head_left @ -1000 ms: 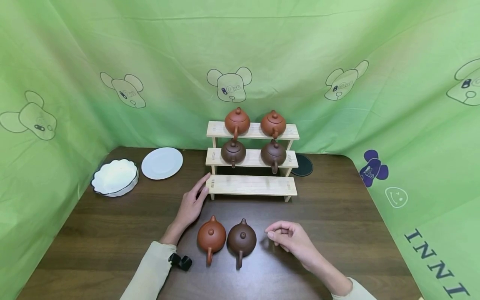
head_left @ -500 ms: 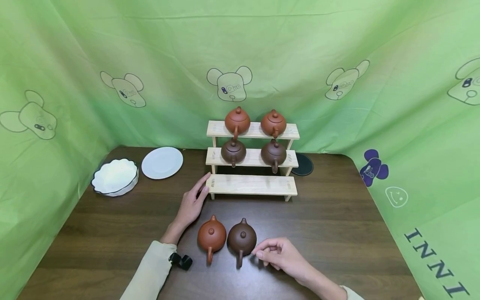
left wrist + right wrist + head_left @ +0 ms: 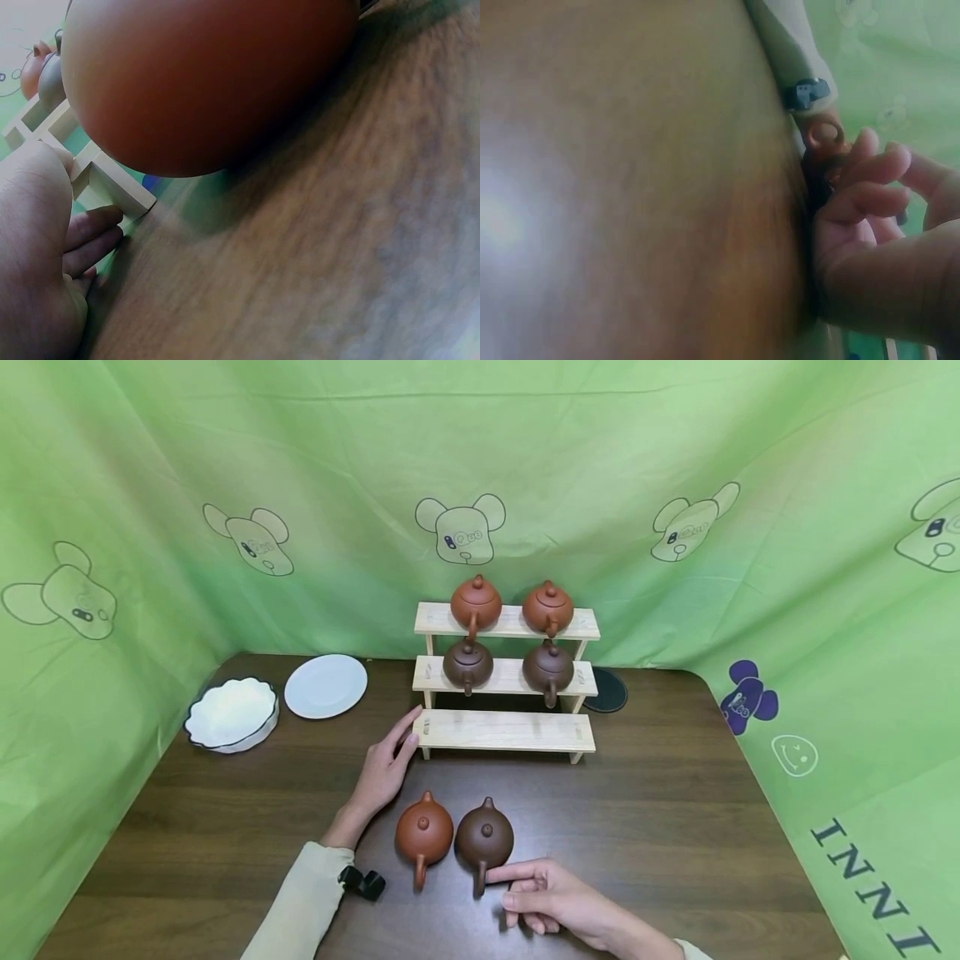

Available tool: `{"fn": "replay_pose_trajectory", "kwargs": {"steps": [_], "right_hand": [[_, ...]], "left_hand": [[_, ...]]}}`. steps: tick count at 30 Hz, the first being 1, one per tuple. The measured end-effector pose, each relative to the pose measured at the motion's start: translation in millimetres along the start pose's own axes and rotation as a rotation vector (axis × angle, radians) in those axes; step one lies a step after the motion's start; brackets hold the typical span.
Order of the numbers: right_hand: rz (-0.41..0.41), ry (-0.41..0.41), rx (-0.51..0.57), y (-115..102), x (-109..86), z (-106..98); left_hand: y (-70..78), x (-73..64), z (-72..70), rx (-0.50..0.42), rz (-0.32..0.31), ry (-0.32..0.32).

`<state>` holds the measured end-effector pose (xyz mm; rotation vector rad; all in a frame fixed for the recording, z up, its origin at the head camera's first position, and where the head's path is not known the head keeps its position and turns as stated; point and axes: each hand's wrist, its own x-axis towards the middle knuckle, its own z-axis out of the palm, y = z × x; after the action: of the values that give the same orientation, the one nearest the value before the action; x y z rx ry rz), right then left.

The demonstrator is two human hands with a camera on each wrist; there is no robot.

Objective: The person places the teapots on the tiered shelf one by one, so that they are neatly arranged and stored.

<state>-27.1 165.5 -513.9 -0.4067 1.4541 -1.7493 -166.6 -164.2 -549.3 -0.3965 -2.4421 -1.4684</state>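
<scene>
In the head view a reddish-brown teapot [image 3: 423, 839] and a dark brown teapot [image 3: 484, 845] sit side by side on the table, spouts pointing away and handles towards me. The extended index finger of my right hand [image 3: 551, 900] reaches the dark teapot's handle, its thumb apart below. My left hand [image 3: 380, 772] rests with fairly straight fingers at the left end of the bottom step of a three-tier wooden stand [image 3: 502, 730]. Filling the top of the left wrist view is the reddish teapot [image 3: 202, 82]. Curled fingers of the right hand [image 3: 877, 217] show in the right wrist view.
Two reddish teapots [image 3: 476, 603] stand on the top tier and two dark ones [image 3: 467, 667] on the middle tier. A scalloped white dish [image 3: 230, 717] and a white plate [image 3: 326, 686] lie left. Behind the stand's right side is a dark round mat [image 3: 606, 690]. A green curtain surrounds the table.
My right hand has moved left and towards me, from beside the dark teapot to its handle, with the index finger stretched out. The left hand and the teapots have stayed put.
</scene>
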Motion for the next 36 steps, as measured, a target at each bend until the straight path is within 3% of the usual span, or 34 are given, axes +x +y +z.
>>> {"fn": "replay_pose_trajectory", "kwargs": {"steps": [7, 11, 19, 25, 31, 35, 36], "right_hand": [[0.012, -0.066, 0.088, -0.7, 3.7, 3.8], [-0.005, -0.061, 0.081, -0.8, 4.0, 3.1], [-0.005, 0.002, 0.056, -2.1, 7.0, 1.5], [0.004, 0.015, 0.06, -3.8, 8.9, 2.2], [0.004, 0.113, 0.051, -3.5, 8.1, 1.5], [0.0, 0.156, 0.056, -3.8, 7.8, 0.4], [-0.002, 0.161, 0.056, -4.0, 7.8, 0.3]], "left_hand": [[-13.6, 1.6, 3.9, 0.029, 0.042, 0.023], [-16.3, 2.0, 4.9, 0.032, 0.04, 0.013], [-9.2, 2.4, 2.5, 0.02, 0.039, 0.015], [-1.4, 1.6, 0.9, 0.013, 0.004, 0.009], [-1.7, 2.8, -0.1, -0.006, -0.058, -0.031], [-2.9, 1.9, 0.4, 0.001, -0.035, -0.022], [2.7, 1.2, -0.5, -0.006, -0.029, -0.017]]}}
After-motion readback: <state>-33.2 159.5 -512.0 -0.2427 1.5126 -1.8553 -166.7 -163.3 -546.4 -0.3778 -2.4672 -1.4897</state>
